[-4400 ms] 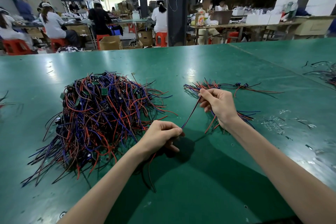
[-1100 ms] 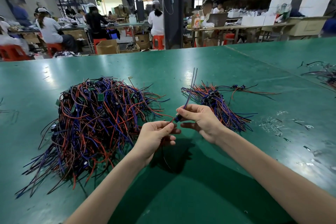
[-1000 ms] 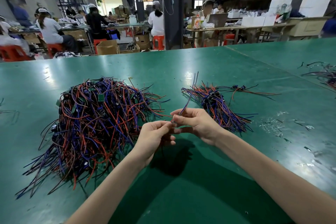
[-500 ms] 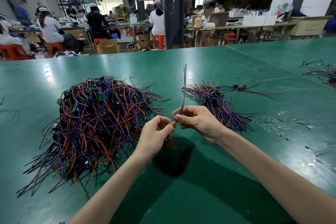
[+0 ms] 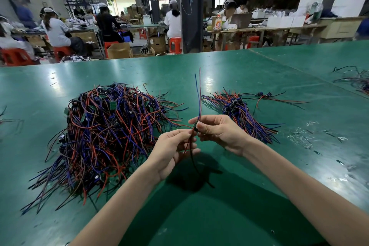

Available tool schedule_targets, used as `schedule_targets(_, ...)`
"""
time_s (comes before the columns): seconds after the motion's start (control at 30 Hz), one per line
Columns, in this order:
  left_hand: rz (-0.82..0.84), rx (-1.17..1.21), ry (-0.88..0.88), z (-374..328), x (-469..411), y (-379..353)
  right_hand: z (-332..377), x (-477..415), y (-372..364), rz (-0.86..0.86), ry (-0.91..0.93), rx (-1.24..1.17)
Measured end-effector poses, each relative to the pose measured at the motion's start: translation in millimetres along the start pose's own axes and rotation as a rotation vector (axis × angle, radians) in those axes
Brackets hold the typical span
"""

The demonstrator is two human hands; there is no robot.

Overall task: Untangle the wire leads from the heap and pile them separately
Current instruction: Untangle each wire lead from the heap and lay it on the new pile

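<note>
A big tangled heap (image 5: 105,132) of red, blue and black wire leads with small green boards lies left of centre on the green table (image 5: 199,215). A smaller sorted pile (image 5: 243,114) lies to the right. Between them, above the table, both hands hold one wire lead (image 5: 198,96). My right hand (image 5: 217,132) pinches its small dark component, and the blue and red wires stand straight up from there. My left hand (image 5: 173,150) pinches the red and black wires that hang below the component.
Scraps of clear film (image 5: 303,138) lie right of the sorted pile. More loose wires (image 5: 357,80) sit at the far right on the adjoining table. Beyond the far table edge, people sit on red stools at other benches.
Both hands have kept hold of the same lead. It has turned upright, its blue and red wires now pointing straight up, and the lower wires now hang through my left hand's fingers.
</note>
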State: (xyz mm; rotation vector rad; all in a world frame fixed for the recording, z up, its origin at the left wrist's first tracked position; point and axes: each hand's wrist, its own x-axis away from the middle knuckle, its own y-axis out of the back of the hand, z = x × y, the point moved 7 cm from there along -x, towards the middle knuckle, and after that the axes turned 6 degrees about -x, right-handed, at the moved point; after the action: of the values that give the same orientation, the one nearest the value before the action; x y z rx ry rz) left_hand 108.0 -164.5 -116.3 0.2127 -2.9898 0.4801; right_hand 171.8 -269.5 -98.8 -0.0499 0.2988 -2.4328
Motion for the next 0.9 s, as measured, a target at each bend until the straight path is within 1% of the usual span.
schedule_targets(0.1, -0.002, -0.026, -0.014, 0.6, 0.4, 0.3, -0.2, 0.2, -0.7, 0.006, 0.006, 0.000)
schedule_targets(0.47, -0.054, -0.315, -0.160, -7.6, 1.3, 5.7, 2.0, 1.8, -3.1, 0.005, 0.006, 0.014)
schedule_targets(0.63, -0.050, -0.323, -0.179, -11.7, 1.2, 5.5, 10.0, 3.8, -4.1, -0.017, 0.069, 0.091)
schedule_targets(0.8, 0.081, -0.375, -0.141, -7.0, 2.8, -3.9, 17.2, 2.1, 5.1, -0.138, 0.142, 0.091)
schedule_targets(0.9, 0.117, -0.408, -0.114, -1.8, 3.9, -7.1, 21.9, 1.4, 17.3, -0.237, 0.163, 0.062)
